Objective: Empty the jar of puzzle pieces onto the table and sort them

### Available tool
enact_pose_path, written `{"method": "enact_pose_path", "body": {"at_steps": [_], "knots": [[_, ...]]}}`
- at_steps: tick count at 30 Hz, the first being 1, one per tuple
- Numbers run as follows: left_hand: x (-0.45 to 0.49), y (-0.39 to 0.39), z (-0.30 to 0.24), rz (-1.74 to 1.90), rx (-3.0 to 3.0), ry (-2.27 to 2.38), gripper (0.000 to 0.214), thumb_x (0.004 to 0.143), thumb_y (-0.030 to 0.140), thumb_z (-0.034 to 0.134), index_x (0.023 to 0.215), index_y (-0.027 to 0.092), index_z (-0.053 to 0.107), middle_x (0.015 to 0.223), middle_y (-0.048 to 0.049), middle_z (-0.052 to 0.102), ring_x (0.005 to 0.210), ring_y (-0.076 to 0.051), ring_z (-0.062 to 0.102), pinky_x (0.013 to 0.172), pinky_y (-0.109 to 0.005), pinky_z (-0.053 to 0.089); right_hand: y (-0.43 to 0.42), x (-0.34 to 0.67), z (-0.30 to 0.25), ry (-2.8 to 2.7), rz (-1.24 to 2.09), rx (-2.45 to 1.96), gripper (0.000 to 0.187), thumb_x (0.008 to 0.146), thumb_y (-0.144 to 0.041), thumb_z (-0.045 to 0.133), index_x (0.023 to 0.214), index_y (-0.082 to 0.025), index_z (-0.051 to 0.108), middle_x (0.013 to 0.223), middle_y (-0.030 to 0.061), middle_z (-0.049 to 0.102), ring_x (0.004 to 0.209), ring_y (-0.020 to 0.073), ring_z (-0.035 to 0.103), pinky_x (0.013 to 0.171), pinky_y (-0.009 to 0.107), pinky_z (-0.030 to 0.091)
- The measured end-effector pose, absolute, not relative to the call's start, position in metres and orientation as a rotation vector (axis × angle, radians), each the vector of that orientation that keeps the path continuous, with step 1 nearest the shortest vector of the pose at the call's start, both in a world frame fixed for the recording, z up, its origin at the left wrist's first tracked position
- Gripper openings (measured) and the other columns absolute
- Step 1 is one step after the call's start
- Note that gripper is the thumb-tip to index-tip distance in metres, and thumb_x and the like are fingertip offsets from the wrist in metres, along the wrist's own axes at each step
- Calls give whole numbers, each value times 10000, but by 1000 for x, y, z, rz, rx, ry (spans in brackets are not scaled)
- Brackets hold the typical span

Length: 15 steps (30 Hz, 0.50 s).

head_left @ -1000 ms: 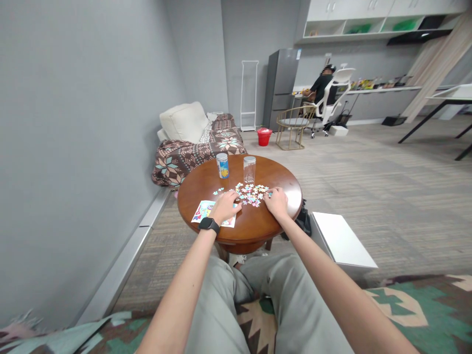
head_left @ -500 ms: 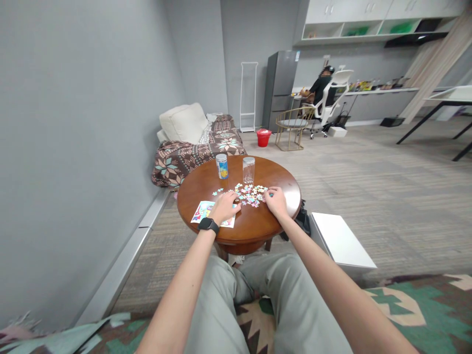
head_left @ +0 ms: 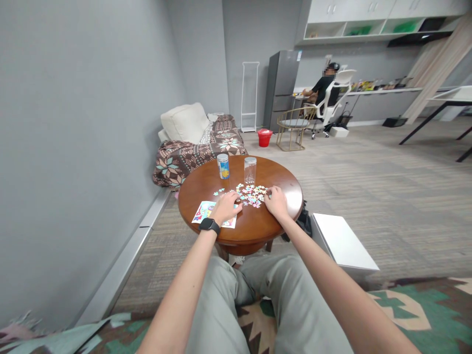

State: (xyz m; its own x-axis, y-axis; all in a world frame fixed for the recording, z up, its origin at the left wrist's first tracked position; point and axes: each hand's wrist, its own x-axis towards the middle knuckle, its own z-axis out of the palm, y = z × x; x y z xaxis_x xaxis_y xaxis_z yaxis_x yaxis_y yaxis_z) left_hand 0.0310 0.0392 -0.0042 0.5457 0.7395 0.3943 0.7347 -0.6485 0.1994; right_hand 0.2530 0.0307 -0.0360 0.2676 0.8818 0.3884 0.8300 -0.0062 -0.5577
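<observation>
Small, pale, many-coloured jigsaw pieces (head_left: 252,194) lie in a loose pile on the round brown wooden table (head_left: 254,226). At the pile's left edge is my left hand (head_left: 225,207), thumb apart from its fingers, with no piece seen in it. It covers part of a printed picture sheet (head_left: 201,212). My right hand (head_left: 276,200) rests at the pile's right side, fingers bent and fingertips against the outer pieces, with a gap between thumb and forefinger. Behind the pile stand a clear lidded jar (head_left: 250,172) and a jar with a blue-yellow label (head_left: 223,168).
A white box (head_left: 344,238) stands on the floor right of the table. Beyond the table are a blanket-covered sofa (head_left: 184,160), a red bucket (head_left: 264,139) and a gold-framed chair (head_left: 291,130). A person (head_left: 324,88) sits farther back.
My right fingers have shifted slightly at the pile's edge, and the teal piece beside them no longer shows. The left hand stays in place. The view has moved a little; the seated person leans less forward.
</observation>
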Motion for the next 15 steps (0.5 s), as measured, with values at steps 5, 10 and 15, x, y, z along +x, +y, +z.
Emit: {"method": "enact_pose_path", "body": {"at_steps": [5, 10, 15], "knots": [[31, 39, -5, 703, 2749, 1310, 199, 867, 260, 542, 1030, 175, 619, 1095, -81, 650, 1047, -238, 594, 901, -373, 458, 30, 251, -37, -1569, 62, -1831, 278, 879, -221, 442, 1033, -159, 665, 1320, 163, 531, 1274, 272, 462, 1092, 456, 311], [31, 38, -3, 686, 2744, 1332, 195, 868, 264, 548, 1030, 180, 614, 1083, -78, 652, 1037, -237, 595, 905, -370, 459, 28, 250, -35, -1573, 79, -1831, 297, 880, -216, 446, 1081, -164, 658, 1315, 157, 537, 1258, 266, 478, 1093, 457, 311], [32, 37, -2, 693, 2738, 1331, 197, 868, 258, 544, 1033, 177, 612, 1092, -81, 654, 1049, -239, 596, 914, -371, 459, 27, 250, -31, -1564, 105, -1840, 251, 870, -227, 458, 971, -175, 682, 1305, 143, 546, 1302, 258, 446, 1088, 435, 322]]}}
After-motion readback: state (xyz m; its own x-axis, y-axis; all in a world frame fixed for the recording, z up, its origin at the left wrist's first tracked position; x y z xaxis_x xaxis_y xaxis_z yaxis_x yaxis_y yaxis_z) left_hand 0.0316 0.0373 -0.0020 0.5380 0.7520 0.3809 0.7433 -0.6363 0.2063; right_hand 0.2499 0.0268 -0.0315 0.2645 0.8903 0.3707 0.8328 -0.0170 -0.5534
